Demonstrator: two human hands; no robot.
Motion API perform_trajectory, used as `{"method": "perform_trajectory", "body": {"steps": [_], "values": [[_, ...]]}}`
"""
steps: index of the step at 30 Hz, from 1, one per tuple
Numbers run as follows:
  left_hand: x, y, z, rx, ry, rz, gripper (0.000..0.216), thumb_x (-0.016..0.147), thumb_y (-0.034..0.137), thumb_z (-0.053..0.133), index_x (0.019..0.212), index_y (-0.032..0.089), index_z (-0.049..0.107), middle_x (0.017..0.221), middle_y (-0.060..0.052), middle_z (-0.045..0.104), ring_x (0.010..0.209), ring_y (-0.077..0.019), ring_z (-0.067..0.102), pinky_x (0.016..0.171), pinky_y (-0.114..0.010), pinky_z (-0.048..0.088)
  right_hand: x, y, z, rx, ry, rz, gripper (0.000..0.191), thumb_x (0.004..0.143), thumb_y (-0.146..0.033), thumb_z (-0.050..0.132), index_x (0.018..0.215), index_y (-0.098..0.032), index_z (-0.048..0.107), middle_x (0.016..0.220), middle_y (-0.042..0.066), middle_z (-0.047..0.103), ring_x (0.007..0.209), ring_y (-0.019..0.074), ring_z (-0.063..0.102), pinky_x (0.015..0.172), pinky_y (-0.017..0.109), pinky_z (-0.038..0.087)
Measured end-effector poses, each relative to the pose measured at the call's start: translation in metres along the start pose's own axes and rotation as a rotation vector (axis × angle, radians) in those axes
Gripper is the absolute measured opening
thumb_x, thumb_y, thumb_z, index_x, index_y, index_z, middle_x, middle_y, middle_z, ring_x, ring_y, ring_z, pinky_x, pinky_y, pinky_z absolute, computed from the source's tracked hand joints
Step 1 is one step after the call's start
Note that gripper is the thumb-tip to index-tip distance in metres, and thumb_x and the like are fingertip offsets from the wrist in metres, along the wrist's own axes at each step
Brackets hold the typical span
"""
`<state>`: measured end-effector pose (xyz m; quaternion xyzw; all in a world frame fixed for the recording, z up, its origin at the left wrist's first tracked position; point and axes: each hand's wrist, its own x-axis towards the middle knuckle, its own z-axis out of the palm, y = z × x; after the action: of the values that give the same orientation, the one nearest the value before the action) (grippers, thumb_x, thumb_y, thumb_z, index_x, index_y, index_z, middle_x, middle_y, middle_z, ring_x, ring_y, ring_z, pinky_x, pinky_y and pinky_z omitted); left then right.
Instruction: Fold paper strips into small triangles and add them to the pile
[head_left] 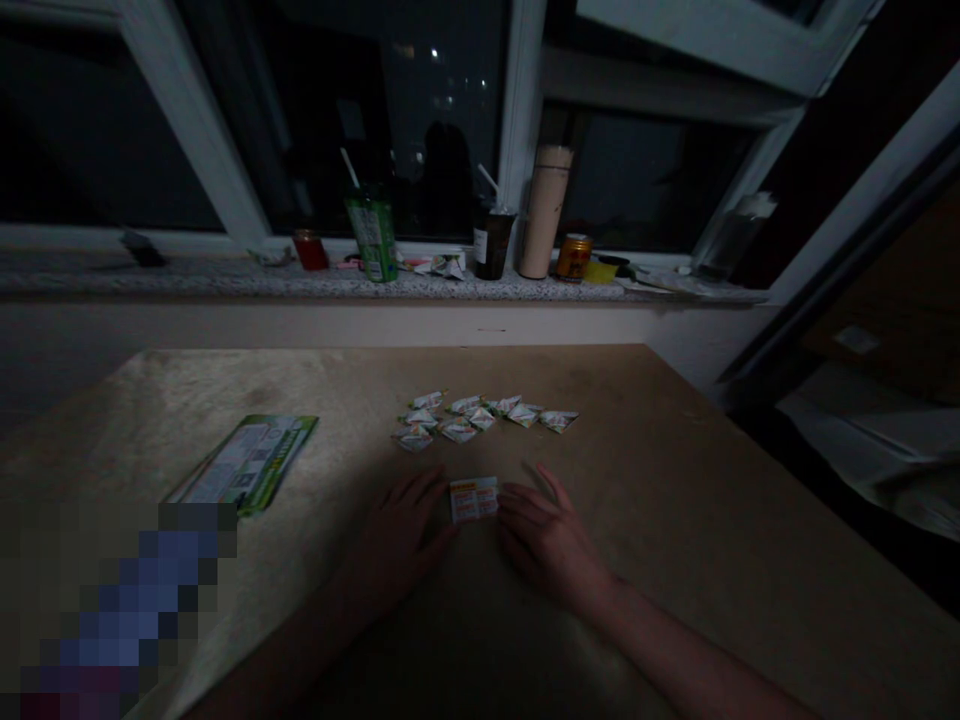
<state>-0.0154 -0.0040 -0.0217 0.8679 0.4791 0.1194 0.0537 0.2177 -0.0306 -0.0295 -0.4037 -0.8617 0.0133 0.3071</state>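
A small flat printed card or paper (474,499), white with an orange strip and reddish text, lies on the table between my two hands. My left hand (405,525) rests just left of it, fingers stretched out, fingertips at its left edge. My right hand (544,535) is at its right edge with the fingers extended and one finger raised away from the others. Neither hand grips it as far as the dim light shows. Beyond the hands lie several small folded paper pieces (480,416), white with green and orange print, in a loose cluster.
Green-and-white printed packaging (259,460) lies on the left of the brown table (675,560). The windowsill (435,285) behind holds a green cup (373,235), a dark drink cup (492,243), a tall pinkish flask (546,212) and a gold can (574,259). A blurred patch covers the lower left.
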Motion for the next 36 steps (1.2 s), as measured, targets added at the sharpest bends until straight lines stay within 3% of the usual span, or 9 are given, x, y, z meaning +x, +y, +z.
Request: {"method": "perform_trajectory", "body": {"steps": [8,16,21,29,32,36], "values": [[0.011,0.007,0.004,-0.155,0.217,-0.009,0.039,0.084,0.03,0.057,0.12,0.02,0.049,0.123,-0.007,0.057,0.113,-0.0244,0.051,0.098,-0.042,0.039,0.005,0.006,0.001,-0.048,0.001,-0.019,0.013,0.088,-0.017,0.053,0.094,-0.022,0.063,0.091,0.001,0.07,0.096,0.017,0.061,0.109,0.052,0.024],[0.008,0.013,0.0,-0.188,0.218,0.066,0.035,0.08,0.019,0.054,0.115,0.021,0.051,0.115,-0.006,0.06,0.109,-0.0241,0.055,0.094,-0.041,0.044,0.007,0.008,0.0,-0.053,0.042,-0.036,0.011,0.088,-0.016,0.052,0.09,-0.019,0.063,0.09,0.005,0.066,0.086,0.0181,0.058,0.089,0.038,0.044],[0.006,0.011,0.001,-0.088,0.234,0.131,0.029,0.085,0.019,0.052,0.113,0.022,0.051,0.115,-0.006,0.06,0.11,-0.0227,0.053,0.095,-0.039,0.044,0.005,0.007,0.001,-0.072,0.064,-0.02,0.013,0.089,-0.016,0.05,0.088,-0.017,0.063,0.089,0.008,0.065,0.082,0.0198,0.058,0.072,0.032,0.048],[0.003,0.017,-0.006,0.041,0.28,0.251,0.027,0.09,0.016,0.044,0.114,0.022,0.054,0.109,-0.004,0.064,0.106,-0.0206,0.054,0.097,-0.039,0.038,0.004,0.002,-0.003,-0.025,0.092,-0.021,0.031,0.093,-0.016,0.04,0.122,-0.018,0.051,0.122,0.01,0.06,0.098,0.0178,0.063,0.079,0.028,0.053],[0.002,0.019,-0.007,0.097,0.318,0.288,0.027,0.095,0.019,0.038,0.116,0.022,0.054,0.106,-0.003,0.066,0.102,-0.0204,0.055,0.095,-0.038,0.037,0.004,0.002,-0.002,-0.003,0.087,-0.079,0.035,0.093,-0.017,0.039,0.127,-0.019,0.047,0.118,0.008,0.063,0.096,0.0172,0.064,0.078,0.028,0.053],[0.002,0.019,-0.008,0.123,0.303,0.306,0.027,0.097,0.022,0.036,0.116,0.023,0.055,0.108,-0.002,0.067,0.102,-0.0202,0.056,0.093,-0.038,0.036,0.005,0.002,-0.001,-0.043,0.108,-0.111,0.03,0.094,-0.018,0.039,0.121,-0.02,0.053,0.101,0.007,0.069,0.084,0.0162,0.066,0.071,0.027,0.052]]}}
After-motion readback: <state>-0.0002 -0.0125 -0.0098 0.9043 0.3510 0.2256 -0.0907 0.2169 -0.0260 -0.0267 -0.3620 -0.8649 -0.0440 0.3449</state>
